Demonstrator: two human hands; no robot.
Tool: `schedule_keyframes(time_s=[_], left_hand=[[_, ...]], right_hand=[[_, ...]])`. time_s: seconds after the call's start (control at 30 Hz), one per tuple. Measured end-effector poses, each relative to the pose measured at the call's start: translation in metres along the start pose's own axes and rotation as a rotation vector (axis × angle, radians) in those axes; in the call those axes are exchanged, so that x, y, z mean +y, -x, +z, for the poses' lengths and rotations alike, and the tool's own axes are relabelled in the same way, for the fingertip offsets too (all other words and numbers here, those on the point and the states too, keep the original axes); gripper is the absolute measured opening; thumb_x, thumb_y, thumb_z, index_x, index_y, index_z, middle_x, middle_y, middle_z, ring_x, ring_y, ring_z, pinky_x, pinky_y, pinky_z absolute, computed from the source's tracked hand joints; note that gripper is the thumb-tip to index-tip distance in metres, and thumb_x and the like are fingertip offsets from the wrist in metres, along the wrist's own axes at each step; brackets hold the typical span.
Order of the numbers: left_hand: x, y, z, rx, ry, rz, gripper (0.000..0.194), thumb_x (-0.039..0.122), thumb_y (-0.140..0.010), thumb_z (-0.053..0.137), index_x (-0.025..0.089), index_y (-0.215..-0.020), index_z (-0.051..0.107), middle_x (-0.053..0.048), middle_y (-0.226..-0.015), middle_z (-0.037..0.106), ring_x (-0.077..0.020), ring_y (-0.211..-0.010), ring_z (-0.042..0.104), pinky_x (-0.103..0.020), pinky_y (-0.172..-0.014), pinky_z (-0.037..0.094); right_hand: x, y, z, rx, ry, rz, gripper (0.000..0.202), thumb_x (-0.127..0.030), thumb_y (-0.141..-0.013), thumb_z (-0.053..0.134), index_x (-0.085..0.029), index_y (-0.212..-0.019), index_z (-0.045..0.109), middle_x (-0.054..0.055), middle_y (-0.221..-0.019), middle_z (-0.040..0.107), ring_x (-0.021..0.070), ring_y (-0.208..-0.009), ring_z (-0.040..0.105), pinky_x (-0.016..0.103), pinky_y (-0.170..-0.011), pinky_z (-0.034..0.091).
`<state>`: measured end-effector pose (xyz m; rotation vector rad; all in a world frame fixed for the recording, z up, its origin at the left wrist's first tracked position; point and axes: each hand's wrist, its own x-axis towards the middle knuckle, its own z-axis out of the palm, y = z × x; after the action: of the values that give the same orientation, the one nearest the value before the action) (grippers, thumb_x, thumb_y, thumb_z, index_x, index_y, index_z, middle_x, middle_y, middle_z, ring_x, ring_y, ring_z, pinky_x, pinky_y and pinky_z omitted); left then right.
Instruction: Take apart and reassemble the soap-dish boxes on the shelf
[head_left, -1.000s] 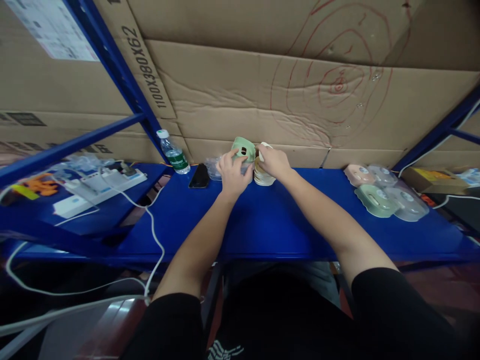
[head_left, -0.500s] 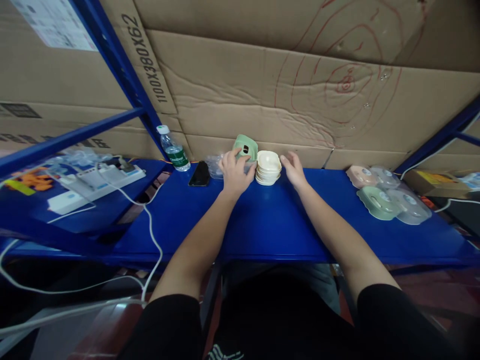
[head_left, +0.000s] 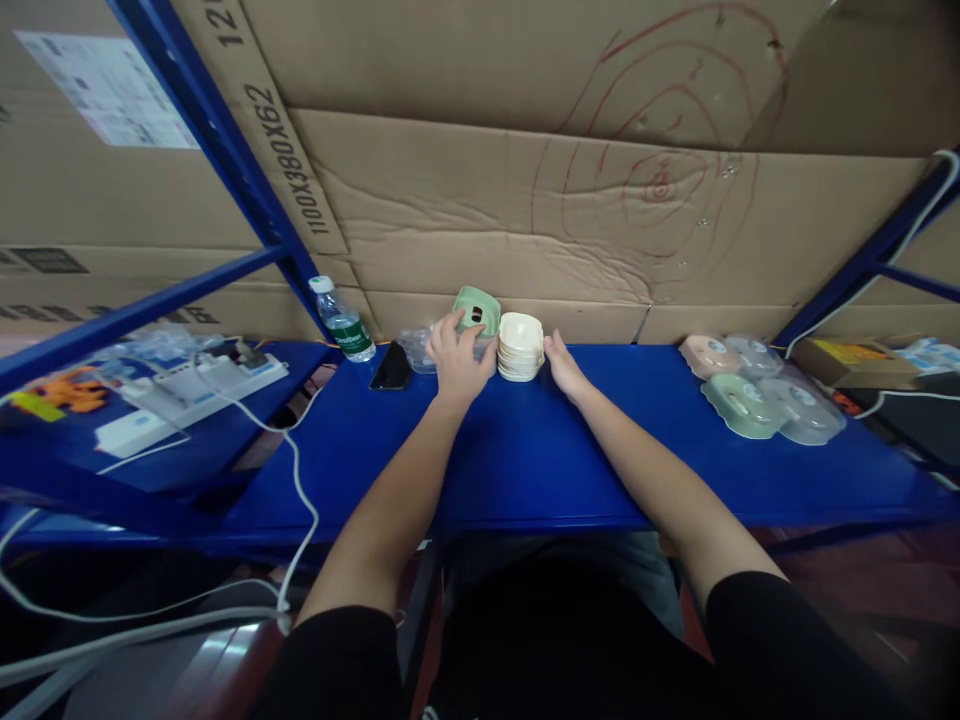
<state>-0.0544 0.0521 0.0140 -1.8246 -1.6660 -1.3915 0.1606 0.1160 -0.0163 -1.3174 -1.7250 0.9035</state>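
Forearms (head_left: 397, 470) extend forward, left hand (head_left: 460, 362) arched with fingers parted, right hand (head_left: 564, 367) straighter.

Creased brown cardboard (head_left: 420, 180) walls in the back of a blue desk (head_left: 525, 460), with red rings (head_left: 660, 187) drawn on it. Blue metal posts (head_left: 217, 130) slant up at both sides. Below, the floor (head_left: 840, 590) seems reddish, though shadow blurs it.

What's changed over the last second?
Right hand let go of the cream container it held tilted over the stack of cream containers, moved off rightward, then came back in to the stack's right side. Stayed: left hand at the green container; water bottle and phone in place.
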Motion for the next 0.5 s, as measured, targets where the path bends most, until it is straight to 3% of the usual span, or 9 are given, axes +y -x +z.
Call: schedule_keyframes(time_s=[0.13, 0.23, 0.37, 0.5], left_hand=[[-0.005, -0.002, -0.001, 0.021, 0.003, -0.004, 0.037, 0.045, -0.088, 0.067, 0.022, -0.116, 0.070, -0.018, -0.150, 0.053, -0.0389, -0.142, 0.042, -0.058, -0.115, 0.029], [-0.006, -0.003, -0.001, 0.061, 0.017, 0.019, 0.037, 0.045, -0.088, 0.067, 0.021, -0.116, 0.070, -0.018, -0.149, 0.053, -0.0390, -0.141, 0.043, -0.057, -0.115, 0.029], [0.006, 0.000, 0.002, 0.089, 0.062, 0.098, 0.032, 0.044, -0.087, 0.066, 0.023, -0.111, 0.070, -0.016, -0.144, 0.056, -0.0384, -0.138, 0.046, -0.058, -0.115, 0.030], [0.026, 0.010, 0.005, 0.038, 0.122, 0.232, 0.025, 0.040, -0.087, 0.067, 0.022, -0.104, 0.072, -0.015, -0.139, 0.059, -0.0385, -0.136, 0.048, -0.058, -0.114, 0.032]], right_hand=[[0.001, 0.003, -0.049, 0.172, 0.177, -0.139, 0.108, -0.085, -0.091, 0.032, -0.009, -0.166, 0.017, 0.018, -0.175, 0.016, 0.0257, -0.163, 0.015, 0.045, -0.131, 0.016], [0.011, 0.015, -0.108, 0.359, 0.508, -0.180, 0.100, -0.081, -0.090, 0.043, -0.013, -0.162, 0.031, 0.020, -0.172, 0.025, 0.0337, -0.160, 0.021, 0.057, -0.129, 0.015], [0.036, 0.046, -0.182, 0.594, 0.865, 0.098, 0.077, -0.063, -0.097, 0.048, -0.012, -0.154, 0.045, 0.024, -0.170, 0.027, 0.0460, -0.157, 0.017, 0.076, -0.118, 0.015], [0.052, 0.067, -0.215, 0.563, 0.858, 0.410, 0.078, -0.065, -0.091, 0.056, -0.012, -0.148, 0.052, 0.027, -0.165, 0.034, 0.0512, -0.152, 0.026, 0.078, -0.112, 0.023]])
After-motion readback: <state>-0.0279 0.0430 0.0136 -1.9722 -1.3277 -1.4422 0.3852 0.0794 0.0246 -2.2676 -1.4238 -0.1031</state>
